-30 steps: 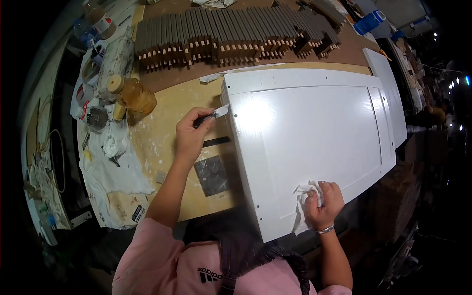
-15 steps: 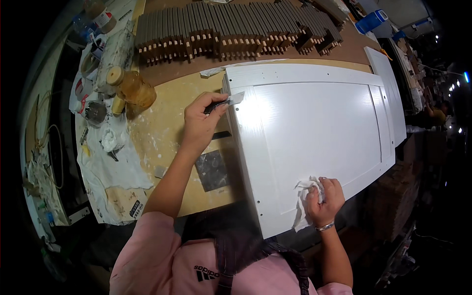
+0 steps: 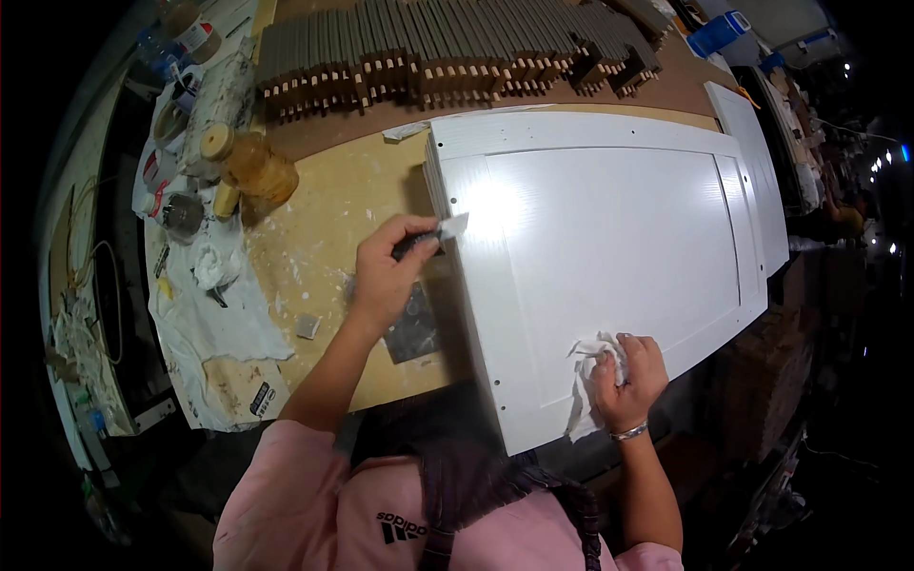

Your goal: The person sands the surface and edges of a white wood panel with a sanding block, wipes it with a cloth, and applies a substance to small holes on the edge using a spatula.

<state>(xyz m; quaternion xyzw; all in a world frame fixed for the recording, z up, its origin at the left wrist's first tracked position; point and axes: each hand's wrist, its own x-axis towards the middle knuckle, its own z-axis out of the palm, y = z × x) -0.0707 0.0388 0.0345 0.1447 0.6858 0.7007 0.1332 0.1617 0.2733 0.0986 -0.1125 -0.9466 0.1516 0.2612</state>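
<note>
A white framed panel point(image 3: 609, 238), like a cabinet door, lies flat on top of a stack of similar ones. At its left edge my left hand point(image 3: 386, 266) is closed around the dark handle of a putty knife point(image 3: 454, 226). The knife's pale blade reaches over the panel's left rim, just nearer than a small dark hole. Close to the panel's near edge, my right hand point(image 3: 633, 385) grips a crumpled white cloth point(image 3: 583, 400) against the surface. Part of the cloth is hidden by my fingers.
Several dark, slim wooden pieces point(image 3: 409, 57) stand in rows at the back. A jar of amber liquid point(image 3: 257, 169) is at left, near a stained white cloth point(image 3: 224, 324). A dark square sheet point(image 3: 412, 333) lies beside the stack. Another white panel point(image 3: 747, 181) sits at right.
My left hand has drawn the putty knife nearer to me along the panel's left edge. My right hand stays almost in place with the cloth.
</note>
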